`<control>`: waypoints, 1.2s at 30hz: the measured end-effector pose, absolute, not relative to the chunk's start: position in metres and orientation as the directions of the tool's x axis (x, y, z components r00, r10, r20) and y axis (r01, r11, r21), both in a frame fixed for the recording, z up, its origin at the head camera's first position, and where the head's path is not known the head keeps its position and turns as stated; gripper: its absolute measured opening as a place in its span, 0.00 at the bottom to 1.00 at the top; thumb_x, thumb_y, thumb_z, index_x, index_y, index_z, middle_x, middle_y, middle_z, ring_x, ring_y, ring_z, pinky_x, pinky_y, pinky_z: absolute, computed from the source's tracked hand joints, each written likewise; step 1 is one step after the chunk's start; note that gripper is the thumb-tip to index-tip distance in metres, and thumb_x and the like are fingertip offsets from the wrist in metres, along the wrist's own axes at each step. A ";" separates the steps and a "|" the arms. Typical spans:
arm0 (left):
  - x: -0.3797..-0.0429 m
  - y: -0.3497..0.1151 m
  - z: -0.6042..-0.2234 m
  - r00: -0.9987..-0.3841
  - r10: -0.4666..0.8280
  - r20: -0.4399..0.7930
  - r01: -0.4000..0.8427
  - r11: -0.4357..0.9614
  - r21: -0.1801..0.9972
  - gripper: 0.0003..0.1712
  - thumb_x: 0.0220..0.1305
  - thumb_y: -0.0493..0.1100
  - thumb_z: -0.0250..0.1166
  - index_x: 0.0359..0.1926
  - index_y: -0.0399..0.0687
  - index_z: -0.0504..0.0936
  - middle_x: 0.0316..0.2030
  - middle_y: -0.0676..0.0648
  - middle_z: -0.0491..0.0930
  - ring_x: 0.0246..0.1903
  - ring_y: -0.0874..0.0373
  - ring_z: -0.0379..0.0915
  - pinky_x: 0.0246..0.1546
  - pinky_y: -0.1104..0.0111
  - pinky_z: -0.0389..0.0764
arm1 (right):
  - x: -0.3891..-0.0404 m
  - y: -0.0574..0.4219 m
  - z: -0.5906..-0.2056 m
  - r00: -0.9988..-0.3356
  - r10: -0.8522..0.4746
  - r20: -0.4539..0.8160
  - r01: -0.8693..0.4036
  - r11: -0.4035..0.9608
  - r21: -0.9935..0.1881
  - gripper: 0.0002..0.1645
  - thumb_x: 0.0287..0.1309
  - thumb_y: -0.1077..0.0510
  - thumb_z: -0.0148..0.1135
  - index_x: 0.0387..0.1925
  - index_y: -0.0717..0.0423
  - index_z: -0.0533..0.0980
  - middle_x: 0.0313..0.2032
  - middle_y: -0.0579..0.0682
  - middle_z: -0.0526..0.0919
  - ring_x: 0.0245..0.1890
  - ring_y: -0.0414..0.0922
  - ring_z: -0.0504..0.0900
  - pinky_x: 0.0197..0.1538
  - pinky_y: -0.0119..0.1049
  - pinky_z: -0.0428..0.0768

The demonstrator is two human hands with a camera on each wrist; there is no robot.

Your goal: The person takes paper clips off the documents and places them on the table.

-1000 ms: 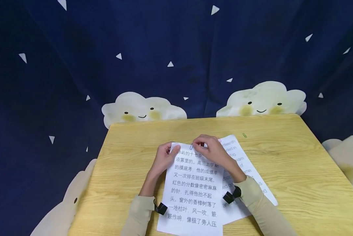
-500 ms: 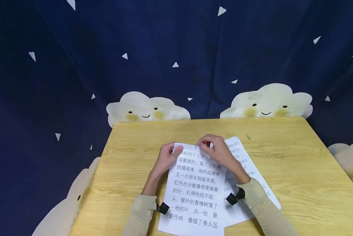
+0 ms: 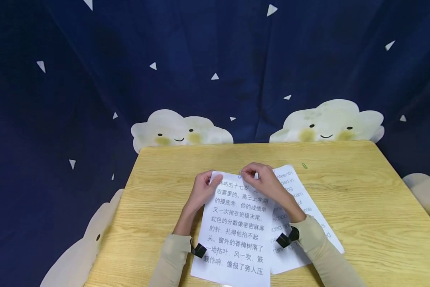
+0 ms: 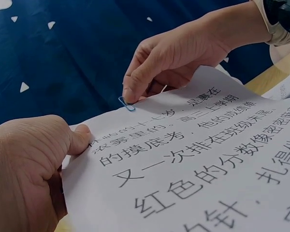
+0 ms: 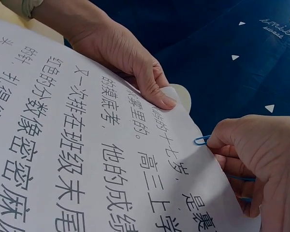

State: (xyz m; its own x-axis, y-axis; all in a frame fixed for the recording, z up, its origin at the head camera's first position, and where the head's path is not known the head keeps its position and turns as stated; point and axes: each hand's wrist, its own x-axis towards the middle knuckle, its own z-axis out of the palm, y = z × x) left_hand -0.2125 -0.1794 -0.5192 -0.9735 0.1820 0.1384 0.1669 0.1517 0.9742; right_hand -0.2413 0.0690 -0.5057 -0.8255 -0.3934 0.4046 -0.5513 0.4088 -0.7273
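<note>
My left hand [image 3: 204, 189] grips the top left corner of a white sheet of printed Chinese text [image 3: 236, 231], thumb on the front and the other fingers behind. At the top edge, my right hand [image 3: 265, 183] pinches a blue paper clip [image 4: 127, 104] between thumb and forefinger. The clip's looped end overlaps the paper's edge in both wrist views. More blue wire [image 5: 241, 179] shows among the curled lower fingers of the right hand. The sheet is held raised at its top, its surface slightly bowed.
Beneath the right forearm lies a second sheet with English text [image 3: 308, 211], with a small red clip [image 3: 273, 170] at its top. A green paper clip [image 3: 304, 165] lies farther back on the wooden table [image 3: 157, 191]. Behind the table hangs a dark blue curtain [image 3: 186, 52] with cloud prints.
The head view has shifted slightly, moving the scene a little to the right. The blue paper clip has turned from slanted to more upright at the sheet's edge. Both hands keep their hold.
</note>
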 end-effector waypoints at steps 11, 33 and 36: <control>-0.212 -0.188 -0.519 -0.980 0.155 0.124 0.149 0.157 0.976 0.15 0.77 0.45 0.63 0.42 0.37 0.87 0.27 0.42 0.86 0.20 0.55 0.83 0.20 0.68 0.80 | -0.244 0.075 -0.502 -0.835 -0.354 0.421 -0.543 0.414 -0.731 0.05 0.68 0.64 0.66 0.38 0.53 0.85 0.31 0.43 0.84 0.30 0.40 0.77 0.32 0.29 0.72; -0.224 -0.217 -0.526 -0.995 -0.022 0.094 0.088 0.177 0.980 0.14 0.80 0.41 0.58 0.43 0.35 0.85 0.25 0.45 0.81 0.21 0.58 0.73 0.23 0.72 0.72 | -0.263 0.128 -0.494 -0.877 -0.332 0.346 -0.471 0.459 -0.753 0.09 0.81 0.59 0.50 0.43 0.61 0.74 0.33 0.57 0.80 0.29 0.47 0.77 0.33 0.30 0.74; -0.225 -0.221 -0.525 -0.995 -0.049 0.087 0.076 0.206 0.976 0.15 0.81 0.41 0.56 0.45 0.34 0.85 0.26 0.45 0.79 0.23 0.58 0.72 0.25 0.72 0.72 | -0.265 0.134 -0.494 -0.883 -0.320 0.344 -0.464 0.479 -0.745 0.10 0.81 0.59 0.52 0.44 0.62 0.75 0.33 0.58 0.81 0.29 0.49 0.78 0.33 0.29 0.73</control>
